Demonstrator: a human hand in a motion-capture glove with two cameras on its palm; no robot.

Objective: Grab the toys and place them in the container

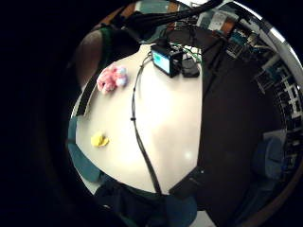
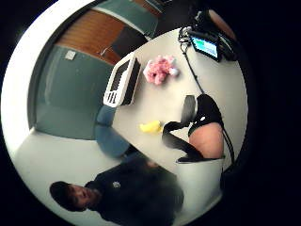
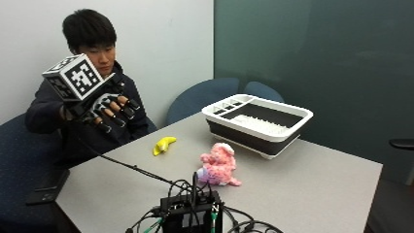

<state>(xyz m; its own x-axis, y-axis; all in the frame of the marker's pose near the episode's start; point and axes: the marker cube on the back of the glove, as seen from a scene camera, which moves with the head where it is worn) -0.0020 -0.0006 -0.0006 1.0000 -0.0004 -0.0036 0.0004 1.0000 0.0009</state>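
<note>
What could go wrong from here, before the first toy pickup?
1. The black cable crosses the table between the raised right hand and the pink plush toy; a reach may snag it.
2. The yellow banana toy lies near the table's edge; a clumsy grasp might knock it off.
3. The container has ribs inside; the plush may catch.

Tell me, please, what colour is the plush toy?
Pink plush toy, clearest in the outside view.
</note>
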